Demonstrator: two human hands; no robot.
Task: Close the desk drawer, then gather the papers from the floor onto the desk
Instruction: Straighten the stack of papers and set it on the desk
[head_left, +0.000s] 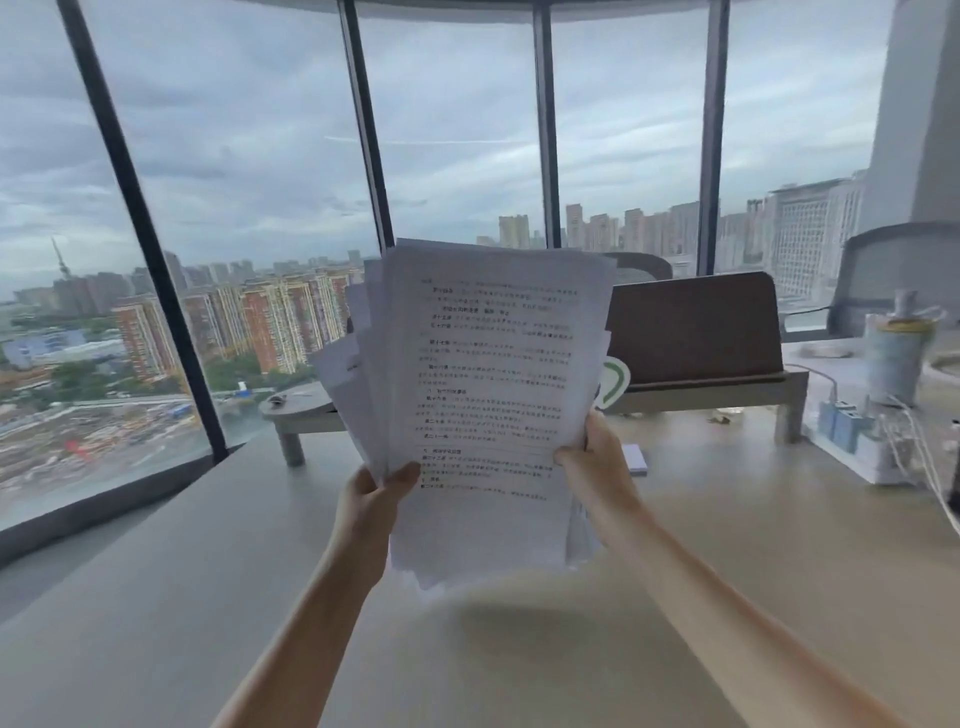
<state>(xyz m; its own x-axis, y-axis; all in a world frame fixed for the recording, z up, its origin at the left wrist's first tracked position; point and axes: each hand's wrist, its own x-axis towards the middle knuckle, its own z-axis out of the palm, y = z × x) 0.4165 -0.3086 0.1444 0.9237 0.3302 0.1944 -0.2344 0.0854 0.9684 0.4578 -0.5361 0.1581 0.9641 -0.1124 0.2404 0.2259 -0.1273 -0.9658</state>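
A loose, fanned stack of printed papers (483, 384) stands upright in front of me, its lower edge just above the light desk top (545, 649). My left hand (371, 491) pinches the stack's lower left edge. My right hand (597, 460) grips its lower right edge. The sheets are uneven, with several corners sticking out at the left and bottom. The desk drawer and the floor are out of view.
A monitor riser shelf (717, 389) crosses the back of the desk with a brown panel (696, 327) on it. A power strip with cables (857, 436) and a cup (896, 358) stand at the right. A small white pad (636, 460) lies behind my right hand. Large windows rise behind.
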